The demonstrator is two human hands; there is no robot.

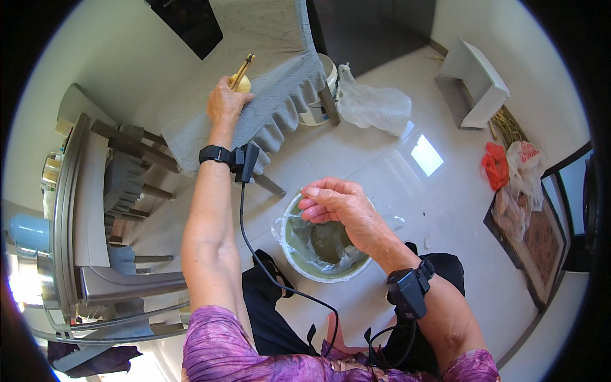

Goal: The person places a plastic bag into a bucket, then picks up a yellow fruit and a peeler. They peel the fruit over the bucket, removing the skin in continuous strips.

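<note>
At the upper left, my left hand (226, 102) is around a pale yellow round thing (241, 84), perhaps a peeled fruit or vegetable, over a seat covered in grey cloth (281, 71). A pair of slim wooden sticks (243, 70), joined by a dark band, lies against it; whether they are gripped too is unclear. My right hand (334, 205) hovers over a round bucket (319, 277) lined with a clear plastic bag (296, 238). Its fingers are curled, the thumb against the index finger, and nothing shows between them. Some of the bucket's contents are hidden.
Behind the covered seat stand a white bucket (315, 114) and a white plastic bag (374, 107). To the right are an open white box (484, 90), a red bag (495, 164) and a framed panel (542, 248). A black cable (242, 219) runs from my left wrist.
</note>
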